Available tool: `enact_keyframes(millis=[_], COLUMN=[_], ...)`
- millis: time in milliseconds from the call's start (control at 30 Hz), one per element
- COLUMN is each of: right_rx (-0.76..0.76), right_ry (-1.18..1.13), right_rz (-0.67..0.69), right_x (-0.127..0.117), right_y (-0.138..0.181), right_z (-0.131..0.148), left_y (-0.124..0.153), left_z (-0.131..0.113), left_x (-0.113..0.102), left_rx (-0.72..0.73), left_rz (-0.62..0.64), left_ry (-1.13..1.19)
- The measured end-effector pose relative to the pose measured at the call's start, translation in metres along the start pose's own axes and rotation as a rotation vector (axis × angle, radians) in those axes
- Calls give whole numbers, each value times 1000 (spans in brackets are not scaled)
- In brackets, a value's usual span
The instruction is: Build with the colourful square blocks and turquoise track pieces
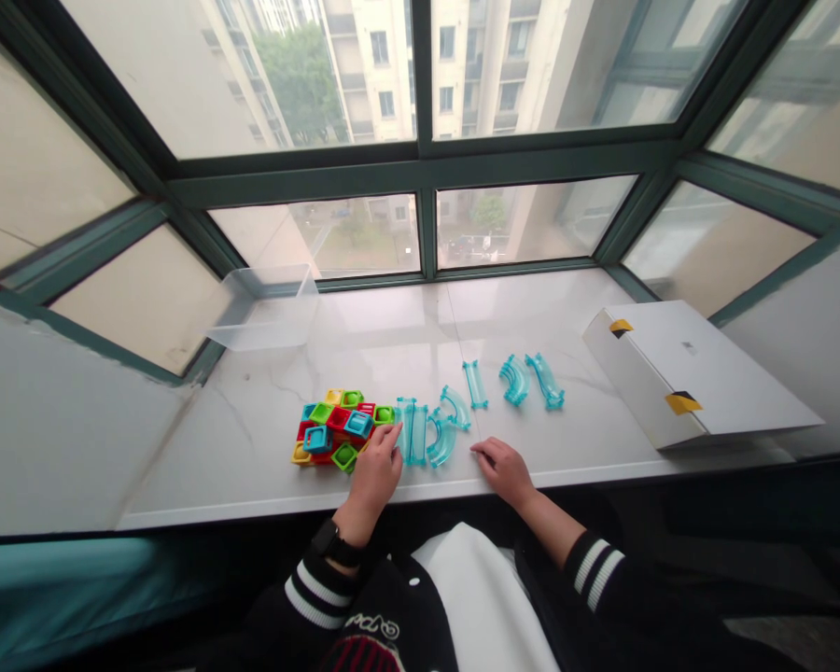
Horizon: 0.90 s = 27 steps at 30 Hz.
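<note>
My left hand (pixel 377 467) is at the right side of a pile of coloured blocks, its extended fingers reaching to the edge of the straight clear-blue track pieces. It does not appear to grip anything. The blocks (pixel 339 418) are red, green, blue and yellow, each with a square opening, packed close together. Two straight track pieces (pixel 413 434) lie side by side, with a curved track piece (pixel 441 439) just right of them. My right hand (pixel 507 471) rests near the front edge of the white sill, fingers loosely stretched to the left, with nothing seen in it.
Farther back lie another curved piece (pixel 455 407), a short straight piece (pixel 474 385), a wider curve (pixel 514 379) and a sloped piece (pixel 545 381). A clear plastic bin (pixel 270 322) stands back left. A white box with striped tape (pixel 700 373) is at the right. Windows enclose the sill (pixel 252 485).
</note>
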State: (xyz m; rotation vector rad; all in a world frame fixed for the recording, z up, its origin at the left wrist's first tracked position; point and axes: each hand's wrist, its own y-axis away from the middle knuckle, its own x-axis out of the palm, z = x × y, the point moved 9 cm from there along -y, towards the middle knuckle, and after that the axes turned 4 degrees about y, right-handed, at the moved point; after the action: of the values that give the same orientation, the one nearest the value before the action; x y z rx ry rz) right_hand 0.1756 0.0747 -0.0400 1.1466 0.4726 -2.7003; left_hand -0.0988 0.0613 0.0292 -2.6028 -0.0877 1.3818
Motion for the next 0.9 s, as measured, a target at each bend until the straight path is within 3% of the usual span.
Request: enact_keyframes(millis=[267, 433, 633, 800, 900], right_rx=[11, 22, 220, 277, 256], right_ry=[-19, -35, -273, -532, -570], right_rz=[15, 18, 13, 262, 326], right_x=[0, 0, -4, 14, 18], right_y=[0, 0, -7, -10, -9], right_z=[1, 0, -4, 36, 59], left_y=[-1, -2, 2, 3, 4], left_z=[2, -1, -19, -44, -54], left_x=[-2, 10, 30, 32, 31], left_rx=[-114, -161, -163, -116, -103], left_rz=[-12, 54, 122, 145, 151], left_ry=[380, 584, 682, 725, 747])
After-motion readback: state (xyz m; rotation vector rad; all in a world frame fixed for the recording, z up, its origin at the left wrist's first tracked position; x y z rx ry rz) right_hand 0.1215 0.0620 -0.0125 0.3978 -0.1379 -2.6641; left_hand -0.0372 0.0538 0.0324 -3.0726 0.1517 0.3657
